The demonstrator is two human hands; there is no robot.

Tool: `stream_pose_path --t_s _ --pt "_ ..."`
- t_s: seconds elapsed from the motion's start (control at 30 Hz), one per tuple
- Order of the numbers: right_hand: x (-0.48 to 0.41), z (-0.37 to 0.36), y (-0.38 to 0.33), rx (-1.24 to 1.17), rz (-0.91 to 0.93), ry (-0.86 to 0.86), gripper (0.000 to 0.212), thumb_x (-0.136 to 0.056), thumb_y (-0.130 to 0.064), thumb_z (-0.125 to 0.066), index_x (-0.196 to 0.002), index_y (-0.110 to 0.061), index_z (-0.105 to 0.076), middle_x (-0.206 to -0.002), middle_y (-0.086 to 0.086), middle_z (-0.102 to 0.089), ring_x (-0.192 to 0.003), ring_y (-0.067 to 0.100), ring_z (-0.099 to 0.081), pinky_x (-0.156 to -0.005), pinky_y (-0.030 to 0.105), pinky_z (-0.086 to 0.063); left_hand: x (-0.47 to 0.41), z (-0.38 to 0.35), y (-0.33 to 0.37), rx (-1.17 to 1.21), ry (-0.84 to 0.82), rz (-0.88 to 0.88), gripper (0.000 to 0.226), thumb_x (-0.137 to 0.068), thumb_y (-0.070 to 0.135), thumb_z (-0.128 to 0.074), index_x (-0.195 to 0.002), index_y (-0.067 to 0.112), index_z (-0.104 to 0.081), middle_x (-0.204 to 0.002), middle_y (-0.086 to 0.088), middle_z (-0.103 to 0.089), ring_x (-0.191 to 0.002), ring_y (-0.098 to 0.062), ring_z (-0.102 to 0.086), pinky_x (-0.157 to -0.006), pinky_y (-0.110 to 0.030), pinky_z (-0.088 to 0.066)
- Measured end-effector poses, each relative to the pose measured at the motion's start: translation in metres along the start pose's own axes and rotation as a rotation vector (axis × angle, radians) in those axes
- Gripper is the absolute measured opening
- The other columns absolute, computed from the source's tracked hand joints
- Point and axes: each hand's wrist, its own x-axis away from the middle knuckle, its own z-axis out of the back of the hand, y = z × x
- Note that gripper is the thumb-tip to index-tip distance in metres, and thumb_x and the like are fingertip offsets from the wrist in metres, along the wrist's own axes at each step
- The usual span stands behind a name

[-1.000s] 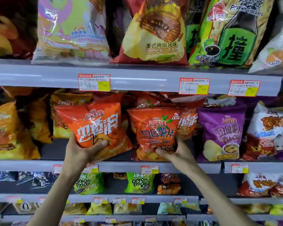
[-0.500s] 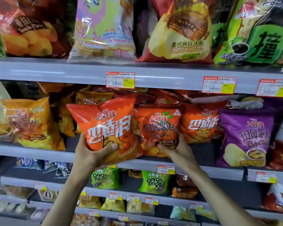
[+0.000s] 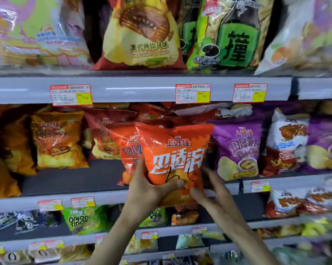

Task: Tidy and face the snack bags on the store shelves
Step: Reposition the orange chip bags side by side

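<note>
Orange foil snack bag: we are holding it upright before the grey metal middle shelf, beside the purple foil bag.
Left hand: pinching its lower corner — thumb on front.
Right hand: blurred; grip unclear.
Aim: we are likely squaring it — label outward, gently.

A bare stretch of the middle shelf lies open between the yellow bag on the left and the red-orange bag in the middle. There is room to reach in there. A dark red bag stands at the back of that gap. The right side is crowded: the big orange bag sits just beside the purple bag. The upper shelf hangs close over the bag tops.
</note>
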Motion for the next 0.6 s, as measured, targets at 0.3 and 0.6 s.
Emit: stream_pose_path --t_s 0.3,0.6 --pt "-0.028 0.040 0.004 0.024 0.018 0.152 0.078 -0.084 -0.020 -0.088 -0.141 -0.048 -0.043 -0.124 -0.037 -0.063 -0.116 -0.010 -0.063 -0.088 0.014 -0.055 -0.034 -0.067 -0.003 -0.062 0.027 -0.068 0.093 -0.059 0.057 -0.100 -0.135 0.040 -0.048 -0.118 0.018 -0.076 -0.105 -0.002 -0.073 -0.091 -0.036 -0.063" --pt "-0.052 0.037 0.030 0.012 0.067 0.220 0.084 -0.084 -0.030 -0.088 -0.150 -0.039 -0.038 -0.140 -0.018 -0.059 -0.124 -0.001 -0.061 -0.096 0.025 -0.057 -0.053 -0.073 -0.010 -0.144 0.032 -0.071 0.094 -0.069 0.043 -0.094 -0.146 0.026 -0.042 -0.125 0.013 -0.071 -0.102 0.010 -0.069 -0.076 -0.010 -0.056"
